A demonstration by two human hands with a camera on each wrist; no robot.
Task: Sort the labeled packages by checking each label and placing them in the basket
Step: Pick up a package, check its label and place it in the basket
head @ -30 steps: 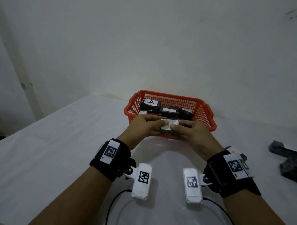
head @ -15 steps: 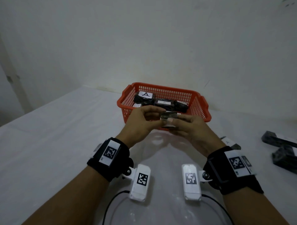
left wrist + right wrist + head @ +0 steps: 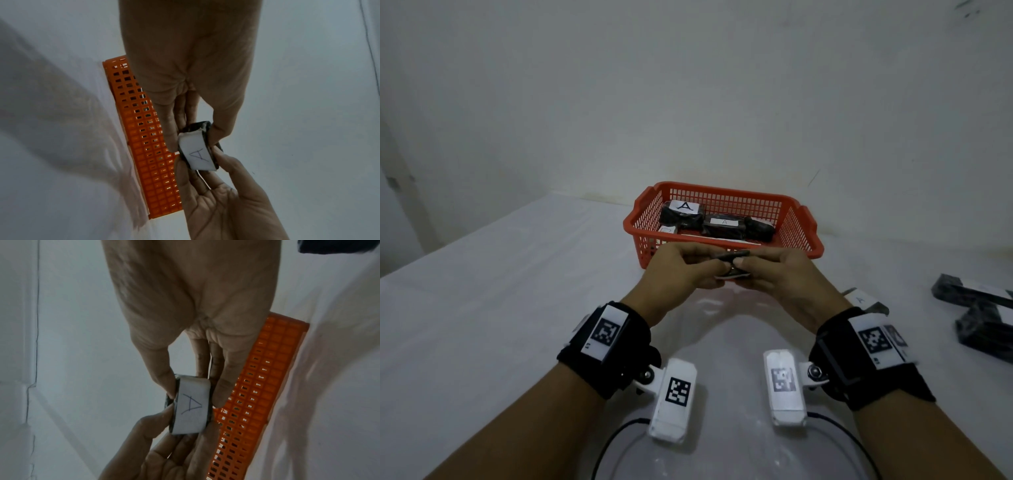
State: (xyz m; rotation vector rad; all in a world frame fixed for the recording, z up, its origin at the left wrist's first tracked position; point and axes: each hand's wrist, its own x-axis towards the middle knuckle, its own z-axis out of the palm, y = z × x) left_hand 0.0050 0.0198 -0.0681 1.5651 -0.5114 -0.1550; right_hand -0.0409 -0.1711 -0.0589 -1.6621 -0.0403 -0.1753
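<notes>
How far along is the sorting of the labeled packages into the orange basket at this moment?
Done: several dark packages lie in the basket, two showing A labels.

In hand: the left hand and right hand together pinch one package just in front of the basket, its label reading A.

Left: at least three packages remain on the table at right, one marked A.

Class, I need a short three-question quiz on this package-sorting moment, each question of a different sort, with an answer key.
1. True or false: the held package is gripped by one hand only.
2. Which letter is on its label? a) A b) B c) C
3. Fill in: the orange basket sits ____ the hands, seen from the head camera.

Key: 1 false: left hand and right hand both pinch it. 2 a. 3 beyond.
</notes>
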